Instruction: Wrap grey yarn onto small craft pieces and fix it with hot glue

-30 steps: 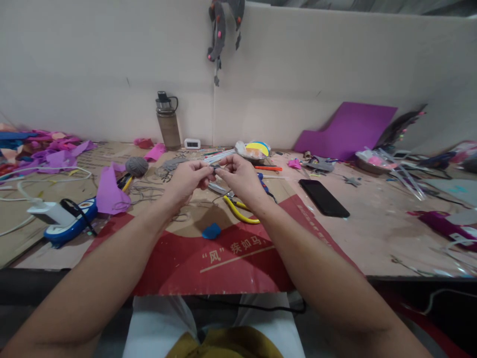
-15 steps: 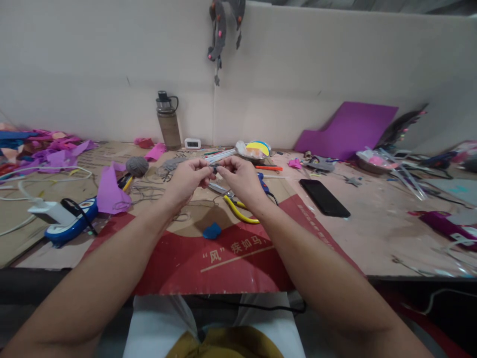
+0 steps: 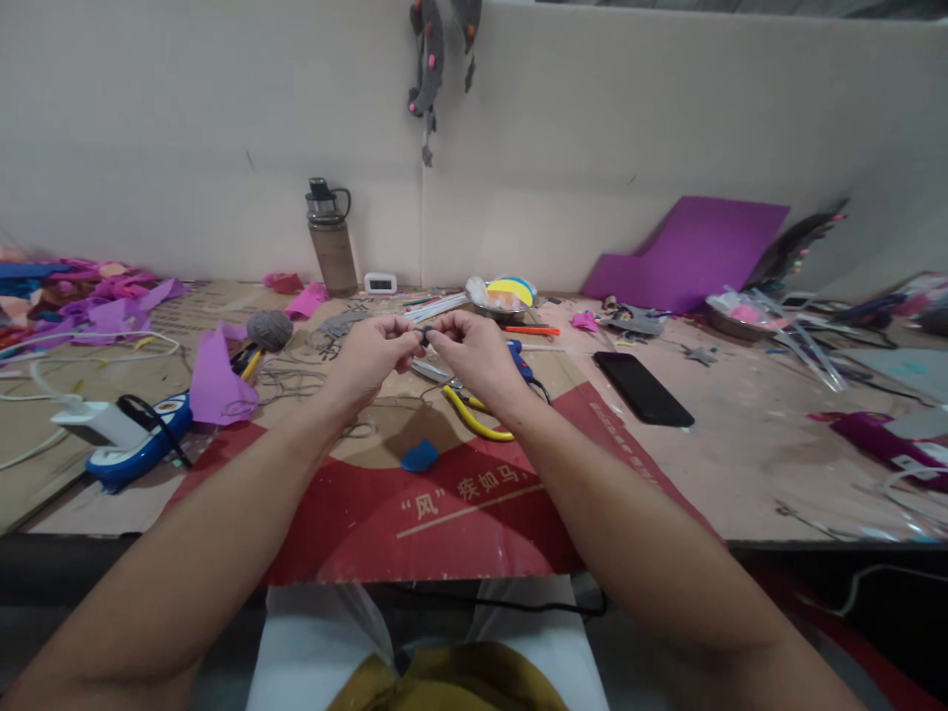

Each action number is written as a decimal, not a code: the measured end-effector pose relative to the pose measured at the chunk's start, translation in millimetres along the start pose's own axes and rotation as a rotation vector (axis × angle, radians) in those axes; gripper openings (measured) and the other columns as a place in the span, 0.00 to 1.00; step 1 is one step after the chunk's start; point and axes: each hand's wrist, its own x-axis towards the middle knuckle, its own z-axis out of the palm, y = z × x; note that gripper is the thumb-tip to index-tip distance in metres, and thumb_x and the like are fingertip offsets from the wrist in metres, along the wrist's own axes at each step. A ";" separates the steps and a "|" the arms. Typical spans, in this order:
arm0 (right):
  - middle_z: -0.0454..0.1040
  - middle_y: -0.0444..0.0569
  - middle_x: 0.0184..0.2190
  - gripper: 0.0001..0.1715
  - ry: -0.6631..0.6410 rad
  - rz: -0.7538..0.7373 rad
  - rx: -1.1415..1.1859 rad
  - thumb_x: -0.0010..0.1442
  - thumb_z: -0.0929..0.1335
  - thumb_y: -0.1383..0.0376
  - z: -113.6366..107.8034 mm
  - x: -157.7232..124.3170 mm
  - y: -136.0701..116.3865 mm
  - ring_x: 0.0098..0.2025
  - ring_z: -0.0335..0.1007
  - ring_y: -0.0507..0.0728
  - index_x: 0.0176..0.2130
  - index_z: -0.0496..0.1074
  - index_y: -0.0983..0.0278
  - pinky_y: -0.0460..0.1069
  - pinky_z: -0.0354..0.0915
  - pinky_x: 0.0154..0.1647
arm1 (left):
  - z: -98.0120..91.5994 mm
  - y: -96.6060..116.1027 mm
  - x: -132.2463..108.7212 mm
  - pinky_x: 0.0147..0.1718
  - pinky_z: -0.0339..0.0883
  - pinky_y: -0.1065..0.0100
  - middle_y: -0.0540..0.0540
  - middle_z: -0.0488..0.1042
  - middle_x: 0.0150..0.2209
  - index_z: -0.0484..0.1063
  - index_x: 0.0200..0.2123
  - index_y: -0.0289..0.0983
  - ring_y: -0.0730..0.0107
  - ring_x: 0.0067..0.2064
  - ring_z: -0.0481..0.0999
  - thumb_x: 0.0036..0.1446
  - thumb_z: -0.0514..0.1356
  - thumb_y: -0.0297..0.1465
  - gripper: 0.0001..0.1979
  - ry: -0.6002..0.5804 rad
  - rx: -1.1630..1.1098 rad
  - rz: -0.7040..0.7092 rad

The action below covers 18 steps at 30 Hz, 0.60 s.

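My left hand (image 3: 376, 357) and my right hand (image 3: 469, 354) meet over the middle of the table, thumbs and fingertips pinched together. Between them is a small dark grey piece (image 3: 425, 336), mostly covered by the fingers, so its kind cannot be made out. Below the hands, a blue felt scrap (image 3: 420, 455) lies on a red and brown cardboard sheet (image 3: 341, 533). Yellow-handled pliers (image 3: 474, 420) rest close to my right wrist, and part of a blue glue gun (image 3: 520, 361) shows behind that hand.
A black phone (image 3: 643, 388) lies to the right. At left are a blue power strip (image 3: 140, 449), purple felt (image 3: 218, 380) and a grey yarn ball (image 3: 270, 330). Along the back stand a water bottle (image 3: 332, 242), a small white clock (image 3: 380, 283) and a filled bowl (image 3: 504, 314).
The view has shifted very slightly. Both hands stay together around the small dark piece, with only tiny finger movement.
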 end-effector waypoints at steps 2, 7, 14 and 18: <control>0.68 0.41 0.23 0.08 0.002 -0.003 0.008 0.54 0.66 0.63 0.5 1.1 1.8 0.25 0.59 0.49 0.28 0.69 0.65 0.46 0.54 0.28 | 0.0 1.6 -1.2 0.20 0.54 0.72 0.50 0.71 0.21 0.71 0.27 0.35 0.79 0.20 0.62 0.50 0.62 0.31 0.05 0.006 0.025 0.028; 0.67 0.40 0.22 0.09 0.020 0.000 0.009 0.55 0.66 0.62 -0.5 1.6 1.2 0.25 0.58 0.49 0.27 0.68 0.65 0.46 0.54 0.28 | 0.1 11.8 -6.3 0.21 0.54 0.73 0.51 0.72 0.23 0.72 0.29 0.34 0.78 0.21 0.63 0.50 0.61 0.31 0.06 0.014 0.163 0.108; 0.67 0.40 0.24 0.10 0.006 -0.026 0.017 0.56 0.67 0.60 2.3 1.6 8.3 0.26 0.60 0.49 0.36 0.69 0.65 0.46 0.55 0.29 | -5.1 2.5 1.4 0.19 0.53 0.74 0.52 0.68 0.20 0.71 0.26 0.35 0.80 0.19 0.60 0.51 0.61 0.33 0.07 0.074 0.106 0.063; 0.69 0.42 0.27 0.08 -0.068 -0.091 -0.043 0.59 0.64 0.63 7.8 -0.6 12.8 0.30 0.62 0.51 0.34 0.69 0.64 0.46 0.57 0.33 | -10.0 -2.2 6.9 0.17 0.54 0.75 0.54 0.65 0.18 0.71 0.27 0.35 0.80 0.18 0.61 0.50 0.62 0.31 0.06 0.213 0.054 0.034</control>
